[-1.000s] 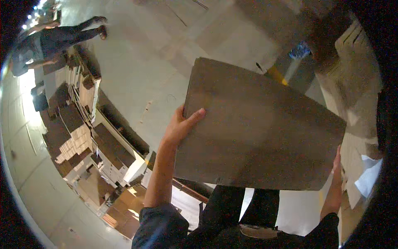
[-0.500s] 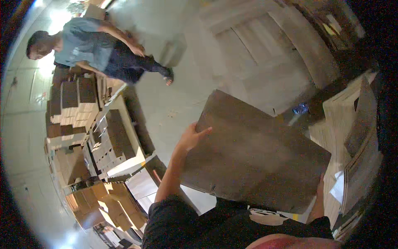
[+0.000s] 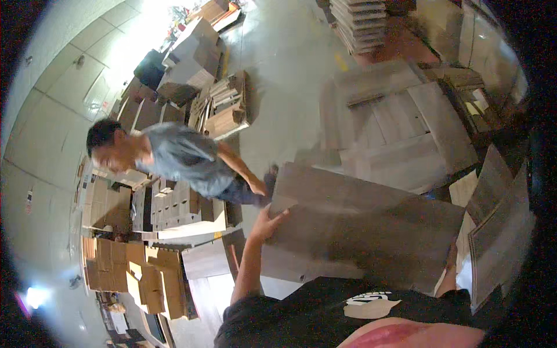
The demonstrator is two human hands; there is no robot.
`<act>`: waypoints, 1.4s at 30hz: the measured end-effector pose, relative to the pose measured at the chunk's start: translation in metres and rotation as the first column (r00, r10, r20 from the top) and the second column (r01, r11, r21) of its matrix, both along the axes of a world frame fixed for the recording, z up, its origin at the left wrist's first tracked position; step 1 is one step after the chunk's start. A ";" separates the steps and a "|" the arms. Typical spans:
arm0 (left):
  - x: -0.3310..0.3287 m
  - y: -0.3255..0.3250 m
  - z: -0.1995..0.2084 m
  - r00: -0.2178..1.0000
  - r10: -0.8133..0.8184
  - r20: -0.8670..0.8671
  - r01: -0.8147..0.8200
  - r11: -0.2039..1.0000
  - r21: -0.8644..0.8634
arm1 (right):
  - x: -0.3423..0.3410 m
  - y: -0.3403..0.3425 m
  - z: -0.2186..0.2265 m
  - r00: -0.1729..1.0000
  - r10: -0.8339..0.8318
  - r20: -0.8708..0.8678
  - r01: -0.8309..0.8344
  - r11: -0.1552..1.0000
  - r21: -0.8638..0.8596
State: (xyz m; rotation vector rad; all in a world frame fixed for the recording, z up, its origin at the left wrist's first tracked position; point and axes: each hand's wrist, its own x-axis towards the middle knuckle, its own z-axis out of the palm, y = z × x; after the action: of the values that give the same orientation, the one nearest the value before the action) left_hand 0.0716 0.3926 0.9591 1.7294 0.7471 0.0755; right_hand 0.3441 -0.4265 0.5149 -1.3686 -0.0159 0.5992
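Note:
A wide brown cardboard piece (image 3: 360, 226) is held up in front of my body; whether it is a single sheet, a stack or a flat box I cannot tell. My left hand (image 3: 268, 224) grips its left edge, thumb over the top face and the other fingers behind. At its right edge is my right hand (image 3: 449, 269), mostly hidden by the cardboard, with the forearm running up to that side. The lower edge of the cardboard is close to my dark shirt.
A person (image 3: 185, 159) in a grey-blue shirt is close by at the left. Flat cardboard sheets (image 3: 394, 124) lie on the floor ahead. Upright cardboard (image 3: 499, 232) stands at my right. Folded cartons (image 3: 116, 264) and a low stack of boards (image 3: 223, 107) are on the left.
My view has turned, showing more floor and stacks ahead. The person in grey-blue now appears closer to the cardboard. Both my hands keep hold of the cardboard, which shows at a flatter angle.

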 end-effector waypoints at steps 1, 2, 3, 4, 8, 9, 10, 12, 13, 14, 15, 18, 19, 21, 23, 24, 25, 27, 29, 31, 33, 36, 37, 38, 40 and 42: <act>-0.032 0.010 0.000 0.999 0.037 0.015 -0.037 0.999 -0.015 | 0.037 0.014 0.022 0.999 0.038 0.015 -0.038 0.999 -0.014; -0.034 0.013 0.011 0.997 0.051 0.051 -0.054 0.997 0.053 | 0.029 0.069 0.030 1.000 0.021 0.022 -0.021 1.000 0.022; -0.026 0.011 0.022 0.995 0.038 0.087 -0.047 0.994 0.101 | 0.023 0.086 0.043 0.999 -0.021 0.027 0.020 0.999 0.038; -0.040 0.000 0.064 0.989 0.146 0.034 -0.147 0.989 0.034 | 0.044 0.125 0.073 0.999 0.030 0.041 -0.031 0.999 0.032; -0.067 0.029 0.104 0.966 0.123 0.227 -0.137 0.989 0.050 | 0.022 0.173 0.124 0.995 0.033 0.098 -0.038 0.998 0.043; -0.088 0.050 0.097 0.962 0.170 0.213 -0.161 0.985 -0.061 | 0.000 0.093 0.128 0.992 0.042 0.123 -0.040 0.999 -0.016; -0.082 0.048 0.129 0.977 0.142 0.159 -0.133 0.989 -0.069 | -0.041 0.093 0.115 0.995 -0.016 0.096 0.014 1.000 0.022; -0.106 0.051 0.138 0.976 0.160 0.146 -0.158 0.987 -0.024 | -0.025 0.150 0.146 0.995 -0.005 0.096 0.001 0.999 0.038; -0.113 0.056 0.139 0.976 0.175 0.130 -0.177 0.984 0.002 | -0.011 0.187 0.164 0.995 0.002 0.096 -0.005 0.999 0.032; -0.124 0.056 0.140 0.974 0.221 0.046 -0.222 0.975 0.022 | 0.001 0.224 0.185 0.995 0.009 0.096 -0.012 1.000 0.027; -0.137 0.062 0.130 0.972 0.228 0.049 -0.229 0.973 0.001 | 0.007 0.252 0.219 0.994 0.019 0.103 -0.020 1.000 0.008; -0.181 0.073 0.127 0.948 0.288 0.139 -0.284 0.958 -0.048 | 0.013 0.306 0.272 0.995 -0.001 0.098 0.001 1.000 0.000; -0.190 0.073 0.134 0.929 0.342 0.143 -0.346 0.938 0.005 | 0.025 0.320 0.285 0.995 -0.006 0.098 0.006 1.000 -0.005; -0.223 0.076 0.136 0.893 0.426 0.146 -0.438 0.898 0.053 | 0.044 0.385 0.322 0.995 0.026 0.096 -0.025 1.000 -0.018; -0.276 0.083 0.121 0.852 0.475 0.221 -0.472 0.879 -0.071 | 0.027 0.405 0.327 0.987 0.123 0.106 -0.119 0.992 -0.046; -0.296 0.081 0.119 0.828 0.486 0.282 -0.501 0.865 -0.020 | 0.016 0.424 0.332 0.977 0.183 0.107 -0.176 0.982 -0.070; -0.311 0.075 0.119 0.797 0.540 0.270 -0.557 0.830 -0.017 | 0.027 0.448 0.343 0.964 0.244 0.108 -0.234 0.967 -0.097; -0.352 0.058 0.111 0.680 0.628 0.379 -0.626 0.766 -0.147 | 0.027 0.497 0.354 0.909 0.403 0.105 -0.386 0.910 -0.147; -0.387 0.040 0.121 0.639 0.670 0.378 -0.700 0.710 -0.073 | 0.023 0.537 0.355 0.817 0.567 0.105 -0.542 0.817 -0.197; -0.418 0.013 0.127 0.545 0.739 0.397 -0.755 0.638 -0.152 | 0.018 0.601 0.361 0.707 0.702 0.086 -0.667 0.702 -0.248; -0.471 -0.019 0.104 0.427 0.804 0.414 -0.847 0.516 -0.130 | -0.010 0.663 0.367 0.570 0.819 0.061 -0.775 0.561 -0.290; -0.508 -0.067 0.118 0.241 0.899 0.365 -0.926 0.326 -0.191 | -0.025 0.789 0.374 0.441 0.897 0.031 -0.848 0.427 -0.315; -0.525 -0.080 0.112 0.200 0.911 0.360 -0.939 0.283 -0.196 | -0.031 0.825 0.373 0.400 0.916 0.026 -0.865 0.387 -0.319; -0.541 -0.100 0.099 0.124 0.918 0.376 -0.952 0.217 -0.216 | -0.049 0.847 0.367 0.352 0.936 0.016 -0.885 0.338 -0.321; -0.561 -0.130 0.100 0.016 0.946 0.325 -0.978 0.082 -0.191 | -0.077 0.904 0.355 0.290 0.957 0.002 -0.907 0.275 -0.319; -0.583 -0.148 0.086 -0.055 0.938 0.343 -0.979 0.017 -0.203 | -0.108 0.953 0.347 0.246 0.969 -0.009 -0.920 0.231 -0.315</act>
State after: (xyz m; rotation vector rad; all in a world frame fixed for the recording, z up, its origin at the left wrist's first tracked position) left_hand -0.5117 0.2450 1.0449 0.7804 1.5686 1.5041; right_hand 0.2361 0.5263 0.8615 -1.5745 -1.0940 1.5713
